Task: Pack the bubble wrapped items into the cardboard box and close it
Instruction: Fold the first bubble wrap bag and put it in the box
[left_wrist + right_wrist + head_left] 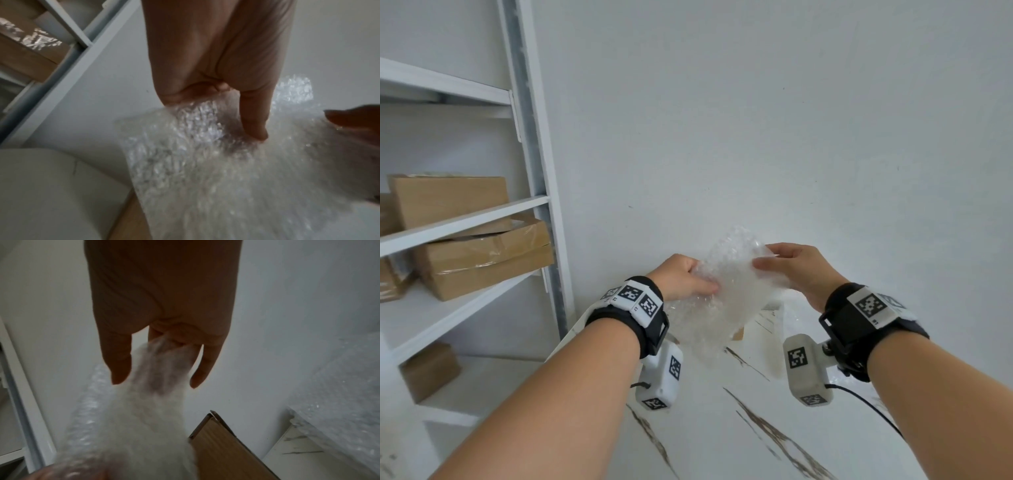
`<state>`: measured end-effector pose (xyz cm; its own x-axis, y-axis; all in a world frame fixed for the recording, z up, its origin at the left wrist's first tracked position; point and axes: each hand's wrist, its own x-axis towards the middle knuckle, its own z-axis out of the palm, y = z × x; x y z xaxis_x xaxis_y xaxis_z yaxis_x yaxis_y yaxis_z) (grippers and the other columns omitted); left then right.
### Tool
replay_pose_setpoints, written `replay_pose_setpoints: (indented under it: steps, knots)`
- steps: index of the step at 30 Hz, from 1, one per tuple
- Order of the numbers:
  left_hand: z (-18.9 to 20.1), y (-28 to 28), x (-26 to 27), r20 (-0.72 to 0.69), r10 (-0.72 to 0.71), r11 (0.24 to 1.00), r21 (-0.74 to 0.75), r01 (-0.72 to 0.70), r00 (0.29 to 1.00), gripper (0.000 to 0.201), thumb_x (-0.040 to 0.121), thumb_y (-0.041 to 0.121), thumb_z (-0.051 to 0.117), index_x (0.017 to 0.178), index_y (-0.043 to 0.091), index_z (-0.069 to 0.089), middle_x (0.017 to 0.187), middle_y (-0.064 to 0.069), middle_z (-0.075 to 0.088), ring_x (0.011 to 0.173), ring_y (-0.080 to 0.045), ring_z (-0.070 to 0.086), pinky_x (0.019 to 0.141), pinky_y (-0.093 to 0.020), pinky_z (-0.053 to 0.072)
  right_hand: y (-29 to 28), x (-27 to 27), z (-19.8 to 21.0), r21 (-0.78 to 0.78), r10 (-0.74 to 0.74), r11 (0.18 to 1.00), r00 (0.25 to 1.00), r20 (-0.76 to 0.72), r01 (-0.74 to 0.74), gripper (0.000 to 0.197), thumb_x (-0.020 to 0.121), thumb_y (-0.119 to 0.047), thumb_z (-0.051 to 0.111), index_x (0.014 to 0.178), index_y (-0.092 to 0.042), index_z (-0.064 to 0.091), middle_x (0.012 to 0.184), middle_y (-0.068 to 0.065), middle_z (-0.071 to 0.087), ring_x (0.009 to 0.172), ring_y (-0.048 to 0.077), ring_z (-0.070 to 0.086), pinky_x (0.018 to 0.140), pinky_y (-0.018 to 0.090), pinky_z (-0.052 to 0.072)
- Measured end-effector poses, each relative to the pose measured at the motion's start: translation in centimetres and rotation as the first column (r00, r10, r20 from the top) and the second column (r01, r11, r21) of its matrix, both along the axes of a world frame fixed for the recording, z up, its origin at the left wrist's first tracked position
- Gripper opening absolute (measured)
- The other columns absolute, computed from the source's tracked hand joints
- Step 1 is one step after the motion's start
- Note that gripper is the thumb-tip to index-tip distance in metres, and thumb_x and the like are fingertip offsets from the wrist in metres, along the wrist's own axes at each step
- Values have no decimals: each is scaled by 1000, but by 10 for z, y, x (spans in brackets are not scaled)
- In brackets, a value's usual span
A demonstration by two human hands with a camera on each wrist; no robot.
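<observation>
Above the marbled table (722,445), head view: left hand (681,277) and right hand (796,270), arms outstretched, pinch the bubble wrapped item (726,298) by opposite edges, raised before the wall. Left wrist: thumb and fingers (254,116) clamp the wrap. Right wrist: fingers (118,360) grasp it above the cardboard box (224,449).

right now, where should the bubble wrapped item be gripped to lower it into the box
Grip the bubble wrapped item by its two upper side edges, one hand from each side, as the left hand and right hand do. It is soft and hangs down, so a top hold should let it drop toward the cardboard box below.
</observation>
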<state>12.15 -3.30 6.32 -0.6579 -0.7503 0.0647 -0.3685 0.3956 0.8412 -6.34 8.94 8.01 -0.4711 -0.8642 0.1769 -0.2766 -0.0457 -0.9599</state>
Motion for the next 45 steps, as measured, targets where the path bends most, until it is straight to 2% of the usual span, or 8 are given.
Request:
replay_pose_setpoints:
  steps: [4, 11, 17, 26, 30, 34, 41, 45]
  knots:
    - [4, -1, 3, -229, 57, 986, 166, -18, 972, 35, 74, 17, 82, 100, 0, 66, 106, -13, 72, 105, -28, 68, 98, -37, 51, 4, 6, -5, 97, 176, 977, 975, 134, -190, 54, 67, -34, 80, 114, -12, 66, 109, 5, 74, 104, 23, 69, 93, 37, 53]
    - [4, 1, -2, -304, 57, 962, 271, 29, 951, 39, 74, 21, 81, 100, 12, 54, 111, -17, 69, 104, -21, 67, 95, -33, 51, -3, 20, -8, 121, 145, 980, 982, 122, -159, 20, 87, -11, 67, 106, -6, 69, 88, 7, 71, 75, 19, 69, 63, 28, 54]
    - [0, 0, 7, -273, 21, 929, 361, 82, 962, 13, 89, 6, 57, 79, 13, 54, 79, -7, 61, 64, -16, 60, 53, -21, 53, 3, 15, -12, 122, 160, 973, 956, 245, -194, 26, 96, -10, 52, 119, -6, 65, 110, 16, 70, 87, 23, 69, 70, 34, 59]
    - [1, 4, 6, -426, 45, 855, 484, 185, 904, 29, 93, -4, 40, 114, -3, 60, 94, -14, 65, 70, -21, 66, 53, -26, 56, 10, 21, -7, 60, 21, 997, 907, 420, -51, 28, 96, 1, 28, 79, -9, 48, 77, 9, 46, 64, 20, 46, 77, 38, 47]
    - [3, 7, 5, -283, 67, 872, 483, 82, 957, 21, 91, 17, 46, 85, 7, 63, 74, -5, 63, 60, -18, 61, 50, -23, 51, 7, 21, -7, 136, 20, 989, 951, 307, -65, 25, 87, -18, 39, 80, -6, 60, 81, 10, 61, 62, 24, 57, 54, 29, 48]
    - [-3, 6, 1, -151, 4, 957, 287, 40, 989, 16, 79, 3, 71, 83, 16, 62, 89, -4, 64, 78, -18, 65, 63, -28, 59, 0, 20, -12, 198, 23, 980, 998, 53, -33, 17, 80, -26, 68, 86, -12, 75, 101, 1, 68, 91, 22, 64, 75, 34, 55]
    - [0, 4, 2, -282, 31, 946, 317, 62, 959, 57, 72, -18, 68, 109, 23, 57, 123, -20, 57, 101, -31, 63, 79, -38, 58, -4, 17, -18, 213, 78, 971, 988, 135, -106, 38, 78, -5, 74, 115, -4, 63, 115, 15, 68, 104, 30, 65, 88, 42, 55]
    - [2, 8, -2, 90, -59, 998, 39, 55, 994, 42, 72, 16, 78, 111, 21, 66, 110, 1, 65, 104, -18, 61, 92, -33, 52, -9, 20, -13, 246, 32, 968, 961, -275, 38, 26, 73, 0, 72, 99, 1, 69, 99, 14, 71, 95, 29, 65, 93, 46, 52]
